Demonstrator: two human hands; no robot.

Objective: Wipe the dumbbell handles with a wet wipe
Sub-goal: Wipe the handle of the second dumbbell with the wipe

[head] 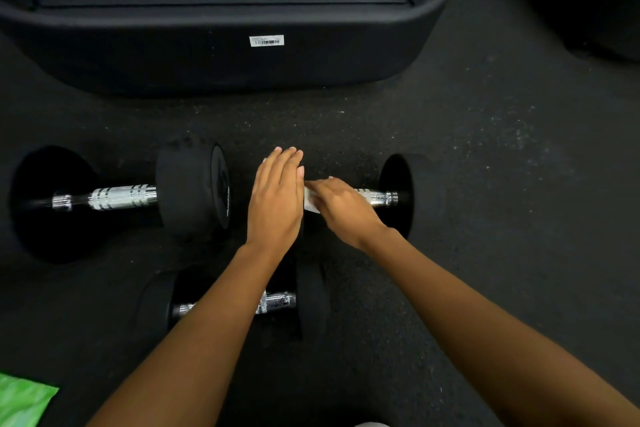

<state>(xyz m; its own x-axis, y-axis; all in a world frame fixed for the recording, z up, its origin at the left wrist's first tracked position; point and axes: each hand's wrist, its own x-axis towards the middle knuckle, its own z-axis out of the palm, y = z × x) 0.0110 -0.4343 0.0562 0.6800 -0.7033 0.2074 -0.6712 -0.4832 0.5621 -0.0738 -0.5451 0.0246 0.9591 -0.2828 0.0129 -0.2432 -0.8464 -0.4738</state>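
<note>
Dumbbell handle [379,198] being wiped belongs to the right dumbbell [414,194], which lies on the floor [485,149] in front of a black machine base [207,45]. Only the handle's right end shows; the rest is under the right grip [343,208].

Right grip is grasping the wet wipe [310,201], fingers curled over it, pressing it onto the handle close to the left weight head. A white corner of the wipe sticks out between the two grips.

Left grip [277,198] is released: flat, fingers straight and together, palm down on that left head, mostly hiding it. It is steadying the dumbbell, I'd judge.

Two more dumbbells: the left dumbbell [121,198] just beside the left grip, and the near dumbbell [311,302] partly under the left forearm. No wipe is on either handle. Green packet [20,402] at the bottom left corner, cut off.

Risks, as I judge them:
- The heads look round, so the dumbbell could roll if the flat grip lifts during a push.
- A roll could knock it into the left dumbbell or trap fingers.
- The wipe is small and bunched, so it may slide over the ridged metal and miss the underside.
- If dropped, the wipe would pick up grit from the speckled floor.
</note>
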